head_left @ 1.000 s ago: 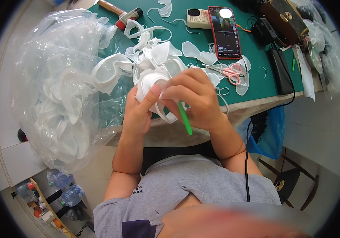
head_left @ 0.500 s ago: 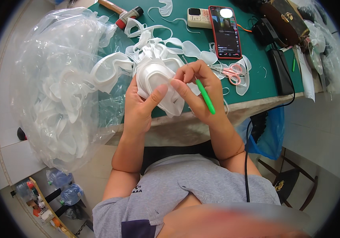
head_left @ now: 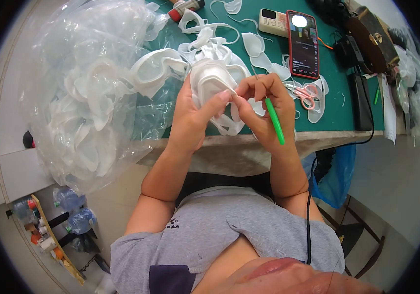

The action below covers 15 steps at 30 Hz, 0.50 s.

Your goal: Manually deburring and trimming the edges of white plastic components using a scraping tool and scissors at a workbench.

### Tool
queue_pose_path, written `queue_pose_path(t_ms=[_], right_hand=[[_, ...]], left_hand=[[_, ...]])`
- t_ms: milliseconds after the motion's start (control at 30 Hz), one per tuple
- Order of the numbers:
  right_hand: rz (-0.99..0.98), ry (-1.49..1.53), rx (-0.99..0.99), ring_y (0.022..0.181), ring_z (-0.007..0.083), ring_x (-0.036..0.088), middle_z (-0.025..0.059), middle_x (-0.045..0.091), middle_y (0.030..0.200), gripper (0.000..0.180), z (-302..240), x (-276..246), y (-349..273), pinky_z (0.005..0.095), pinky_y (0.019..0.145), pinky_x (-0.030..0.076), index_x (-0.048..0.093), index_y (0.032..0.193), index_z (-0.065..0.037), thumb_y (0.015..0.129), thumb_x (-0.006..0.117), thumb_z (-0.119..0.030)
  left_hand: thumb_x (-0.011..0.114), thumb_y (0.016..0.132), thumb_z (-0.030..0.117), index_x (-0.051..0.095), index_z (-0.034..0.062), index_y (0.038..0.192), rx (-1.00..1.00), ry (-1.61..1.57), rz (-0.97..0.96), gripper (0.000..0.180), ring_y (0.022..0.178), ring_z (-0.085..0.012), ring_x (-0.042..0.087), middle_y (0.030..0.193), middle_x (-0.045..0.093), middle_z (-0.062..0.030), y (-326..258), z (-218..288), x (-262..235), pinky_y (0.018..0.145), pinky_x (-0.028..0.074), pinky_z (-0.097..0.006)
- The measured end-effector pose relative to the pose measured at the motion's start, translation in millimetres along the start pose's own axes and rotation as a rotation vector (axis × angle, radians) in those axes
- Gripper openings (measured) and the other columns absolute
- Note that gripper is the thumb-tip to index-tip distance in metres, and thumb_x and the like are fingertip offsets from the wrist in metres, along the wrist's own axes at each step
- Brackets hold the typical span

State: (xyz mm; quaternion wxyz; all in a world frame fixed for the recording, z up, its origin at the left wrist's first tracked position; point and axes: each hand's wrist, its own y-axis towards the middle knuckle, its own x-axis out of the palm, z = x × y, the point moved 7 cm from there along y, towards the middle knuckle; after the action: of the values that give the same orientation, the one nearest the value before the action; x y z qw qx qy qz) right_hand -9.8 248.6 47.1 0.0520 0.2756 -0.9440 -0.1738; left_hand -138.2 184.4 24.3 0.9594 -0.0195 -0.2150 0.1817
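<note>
1. Green-handled tool [head_left: 275, 122] slants over the tabletop's [head_left: 337, 113] near edge, tip pointing farther in.
2. Left hand [head_left: 195, 117] grips a white piece [head_left: 212, 81] beside it (thumb uppermost).
3. Right hand [head_left: 259, 117], fingers curled, pinches both.

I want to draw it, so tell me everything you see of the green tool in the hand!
The green tool has a slim, plastic-looking handle with a rounded end and a thin, darker shaft; its tip is too fine to make out. It slants, handle end lowest in the picture, near the front edge of the tabletop. The right hand grips it.
</note>
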Motion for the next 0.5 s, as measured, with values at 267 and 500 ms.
queue_pose_path(t_ms=[267,500], right_hand=[[0.235,-0.319,-0.242,0.069,0.0105,0.052,0.0078,0.059,0.08,0.031,-13,-11,1,0.0216,0.067,0.044,0.037,0.077,-0.006,0.074,0.064,0.01],[0.319,-0.386,-0.249,0.07,0.0103,0.053,0.0071,0.06,0.078,0.032,-17,-24,6,0.0214,0.068,0.045,0.038,0.076,-0.006,0.073,0.065,0.01]], left_hand=[[0.07,0.076,0.005,0.053,0.003,0.115,0.301,0.668,0.107,0.042,0.084,-0.0166,0.06,0.092,0.061,-0.0087,-2,24,-7,0.07,0.048,-0.03],[0.071,0.078,0.013,0.056,0.0025,0.114,-0.015,0.948,0.013,0.04,0.09,-0.0183,0.063,0.095,0.065,-0.0124,1,20,-12,0.079,0.047,-0.029]])
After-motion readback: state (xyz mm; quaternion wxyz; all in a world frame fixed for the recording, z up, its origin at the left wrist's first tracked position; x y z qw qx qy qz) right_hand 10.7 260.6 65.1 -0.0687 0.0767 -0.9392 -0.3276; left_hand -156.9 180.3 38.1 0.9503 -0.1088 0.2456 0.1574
